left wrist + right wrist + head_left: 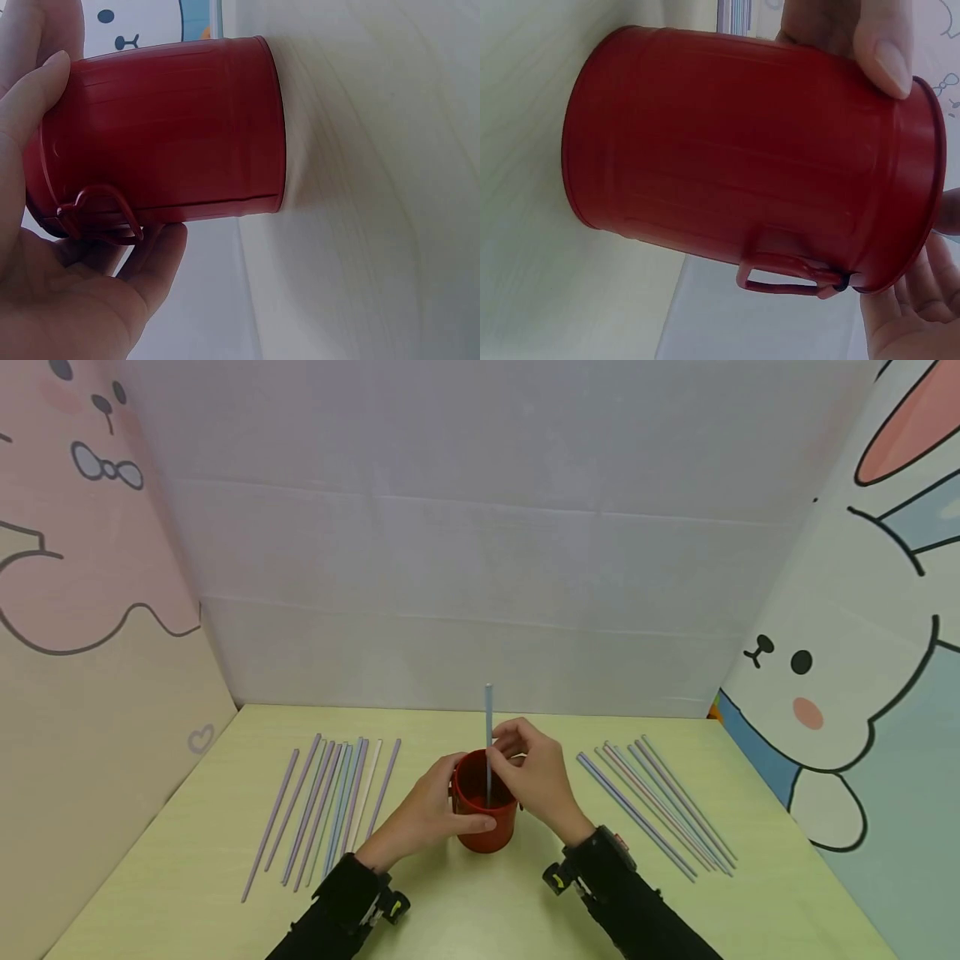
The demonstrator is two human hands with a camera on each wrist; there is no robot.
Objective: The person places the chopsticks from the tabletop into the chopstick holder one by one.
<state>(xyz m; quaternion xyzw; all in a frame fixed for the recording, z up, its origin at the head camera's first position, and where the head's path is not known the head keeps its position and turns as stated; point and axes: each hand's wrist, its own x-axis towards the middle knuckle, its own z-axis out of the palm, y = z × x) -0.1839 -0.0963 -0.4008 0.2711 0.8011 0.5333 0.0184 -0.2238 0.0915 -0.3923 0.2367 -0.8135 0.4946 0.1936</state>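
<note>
A red metal bucket [487, 842] with small side handles stands upright on the table in the middle of the head view. My left hand [427, 814] grips it from the left, thumb across the front near the rim and fingers round the far side. With thumb and fingers my right hand [536, 772] pinches a pale blue straw-like stick [489, 718], which stands upright with its lower end inside the bucket. In the left wrist view the bucket [172, 127] fills the hand's grasp. The right wrist view shows the bucket [735, 150] close up, and the stick is hidden there.
To the left, several pastel sticks [303, 818] lie spread side by side on the pale table [465, 918]. Another group of sticks [660, 806] lies slanted on the right. A white sheet [480, 568] hangs behind the table, with printed cartoon panels at both sides.
</note>
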